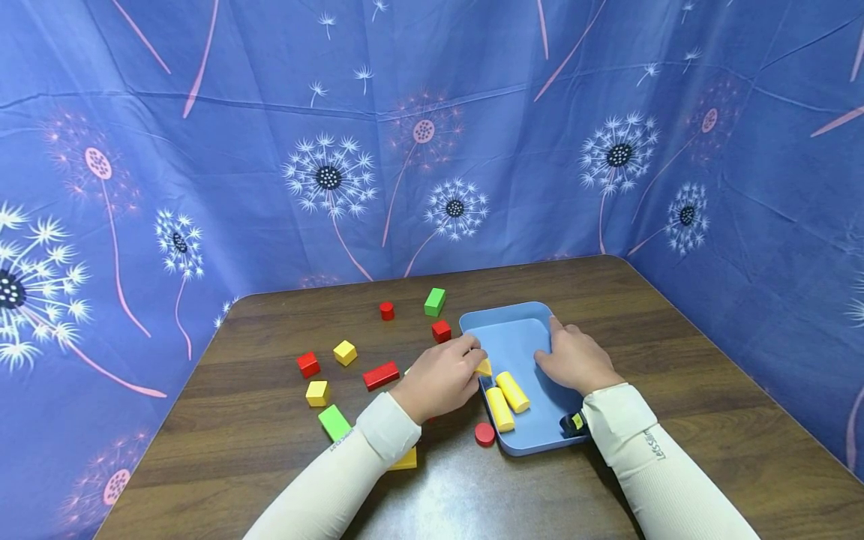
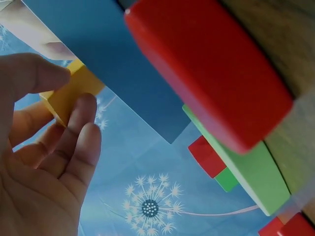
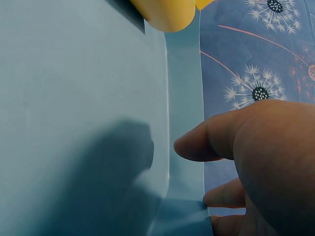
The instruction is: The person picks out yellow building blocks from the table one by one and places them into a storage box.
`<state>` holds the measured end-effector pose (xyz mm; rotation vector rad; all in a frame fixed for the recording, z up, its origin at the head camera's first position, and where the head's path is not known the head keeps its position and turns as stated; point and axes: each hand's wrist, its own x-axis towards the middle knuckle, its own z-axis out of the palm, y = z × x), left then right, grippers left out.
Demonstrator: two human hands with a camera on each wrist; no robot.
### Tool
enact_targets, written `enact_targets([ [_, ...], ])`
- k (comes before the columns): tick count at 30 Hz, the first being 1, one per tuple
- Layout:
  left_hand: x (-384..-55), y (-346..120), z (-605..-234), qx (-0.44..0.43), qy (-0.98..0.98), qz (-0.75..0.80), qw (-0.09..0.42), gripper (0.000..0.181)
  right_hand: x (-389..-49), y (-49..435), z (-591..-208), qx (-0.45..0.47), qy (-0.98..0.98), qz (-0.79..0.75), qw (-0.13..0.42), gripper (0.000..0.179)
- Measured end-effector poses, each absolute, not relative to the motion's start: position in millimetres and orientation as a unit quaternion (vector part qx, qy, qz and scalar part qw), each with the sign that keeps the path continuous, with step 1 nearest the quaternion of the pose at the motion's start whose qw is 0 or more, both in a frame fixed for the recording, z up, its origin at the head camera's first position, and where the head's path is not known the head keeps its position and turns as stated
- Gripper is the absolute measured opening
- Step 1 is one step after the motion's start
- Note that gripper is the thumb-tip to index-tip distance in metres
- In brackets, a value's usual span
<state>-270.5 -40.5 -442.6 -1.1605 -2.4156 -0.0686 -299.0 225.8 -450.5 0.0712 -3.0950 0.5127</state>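
Observation:
My left hand [image 1: 439, 379] pinches a yellow block [image 2: 74, 91] between thumb and fingers, at the left rim of a shallow blue tray [image 1: 523, 337]. From above, only a pointed corner of this block shows past the fingers. Two yellow cylinders [image 1: 506, 400] lie side by side in the tray, close to its left wall. Across the tray, my right hand [image 1: 582, 361] holds the right wall near the far corner. Its thumb [image 3: 197, 145] is on the inner side, and other fingers [image 3: 226, 194] come up at the rim from outside.
Left of the tray lie red blocks [image 1: 381, 376], yellow cubes [image 1: 345, 352] and a green block [image 1: 334, 422]. A red disc [image 1: 484, 434] sits by the tray's near left corner. Farther back are a red cube [image 1: 442, 331], another green block [image 1: 435, 301] and a small red cylinder [image 1: 387, 311].

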Motion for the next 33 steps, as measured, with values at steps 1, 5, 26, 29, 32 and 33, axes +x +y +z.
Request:
enact_targets([
  [1,-270.4,-40.5,-442.5,-0.423,-0.876,-0.031,0.23,0.024,-298.9,225.8,-450.5,0.023,-0.986,0.163,0.002,0.084],
  [5,-270.3,-40.8,-442.5,-0.43,-0.87,-0.046,0.237,0.021,-298.0,225.1,-449.3,0.023,-0.986,0.163,0.001,0.084],
  [26,-267.8,-38.5,-445.3,-0.438,-0.858,0.021,0.267,0.012,-297.4,224.9,-448.5,0.023,-0.987,0.162,-0.002,0.084],
  [29,-267.1,-38.8,-447.1,-0.432,-0.869,0.033,0.237,0.016,-297.6,225.2,-449.2,0.021,-0.986,0.162,-0.004,0.084],
  [32,-266.3,-39.1,-447.9,-0.428,-0.881,0.035,0.2,0.019,-297.6,225.0,-449.5,0.02,-0.986,0.163,-0.005,0.084],
  [33,-266.1,-39.1,-447.8,-0.426,-0.884,0.034,0.19,0.02,-297.6,224.9,-449.4,0.02,-0.986,0.163,-0.005,0.084],
])
